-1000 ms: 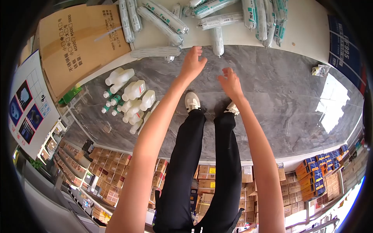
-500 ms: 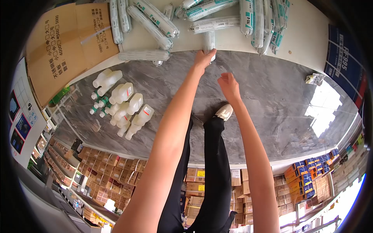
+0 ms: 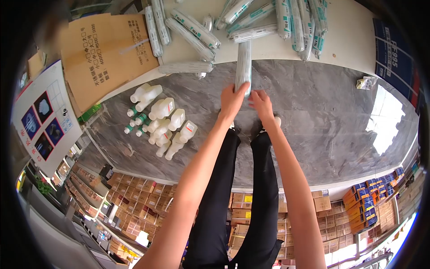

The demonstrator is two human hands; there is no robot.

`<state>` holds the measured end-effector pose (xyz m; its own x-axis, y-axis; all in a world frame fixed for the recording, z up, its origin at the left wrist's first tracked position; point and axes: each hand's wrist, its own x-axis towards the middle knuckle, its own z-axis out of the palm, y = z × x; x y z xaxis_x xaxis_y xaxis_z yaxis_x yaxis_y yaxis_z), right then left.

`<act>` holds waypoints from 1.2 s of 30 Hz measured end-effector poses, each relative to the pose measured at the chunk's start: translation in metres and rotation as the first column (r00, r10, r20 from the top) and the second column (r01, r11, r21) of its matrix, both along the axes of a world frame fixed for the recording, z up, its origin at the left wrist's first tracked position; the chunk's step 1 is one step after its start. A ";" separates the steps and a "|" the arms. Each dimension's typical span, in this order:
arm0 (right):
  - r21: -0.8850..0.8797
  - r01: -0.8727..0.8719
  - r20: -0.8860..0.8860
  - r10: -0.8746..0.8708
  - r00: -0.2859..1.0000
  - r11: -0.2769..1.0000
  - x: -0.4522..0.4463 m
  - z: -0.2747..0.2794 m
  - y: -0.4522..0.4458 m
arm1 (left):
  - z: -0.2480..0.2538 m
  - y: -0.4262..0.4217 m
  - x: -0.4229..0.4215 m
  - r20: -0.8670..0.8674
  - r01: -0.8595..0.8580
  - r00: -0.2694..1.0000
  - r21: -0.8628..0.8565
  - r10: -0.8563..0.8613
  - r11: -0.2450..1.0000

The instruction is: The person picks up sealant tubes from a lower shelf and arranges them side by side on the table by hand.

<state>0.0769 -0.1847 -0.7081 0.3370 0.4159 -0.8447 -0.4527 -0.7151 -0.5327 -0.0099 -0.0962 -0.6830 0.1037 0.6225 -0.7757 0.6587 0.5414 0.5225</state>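
Observation:
My left hand (image 3: 234, 99) is closed around the lower end of a sealant sausage pack (image 3: 243, 62), a long pale tube with printed lines. The pack points away from me, its far end by the other packs at the edge of the white surface. My right hand (image 3: 262, 106) is just right of its near end, fingers apart and partly bent, holding nothing. Past the held pack lies a crosswise sealant pack (image 3: 254, 32). Several teal-and-white packs (image 3: 295, 24) lie to the right, and more packs (image 3: 195, 28) to the left.
White plastic bottles (image 3: 162, 108) with some green caps lie on the grey marbled floor (image 3: 322, 116). A cardboard box (image 3: 107, 54) is at left, near a picture board (image 3: 45, 116). A dark blue box (image 3: 392, 62) stands at right. Stacked cartons (image 3: 139, 197) line the area behind me.
My left hand has drawn the sealant pack toward me, off the other packs. My right hand has come closer to it. The view has shifted, and my feet stand closer together.

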 end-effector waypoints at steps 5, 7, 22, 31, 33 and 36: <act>-0.113 0.125 -0.205 -0.146 0.968 0.986 0.000 0.030 0.005 | 0.064 -0.027 -0.033 -0.035 0.050 0.998 -0.148 -0.056 0.988; -0.218 0.158 -0.296 -0.219 0.930 0.963 -0.003 0.038 0.000 | 0.088 -0.041 -0.050 -0.032 0.086 0.995 -0.243 -0.096 0.966; 0.039 0.381 -0.508 -0.310 0.804 0.924 0.014 0.138 -0.053 | 0.264 -0.048 -0.043 0.110 0.204 0.976 -0.170 -0.187 0.964; 0.315 0.324 -0.248 -0.253 0.935 0.892 0.052 0.242 -0.053 | 0.379 -0.044 -0.038 0.271 0.278 0.929 -0.068 -0.250 0.958; 0.291 0.385 -0.183 -0.344 0.921 0.876 0.067 0.277 -0.059 | 0.406 -0.043 -0.035 0.289 0.309 0.915 -0.049 -0.283 0.950; 0.285 0.431 -0.101 -0.420 0.902 0.856 0.083 0.318 -0.074 | 0.444 -0.047 -0.035 0.338 0.334 0.887 0.002 -0.315 0.942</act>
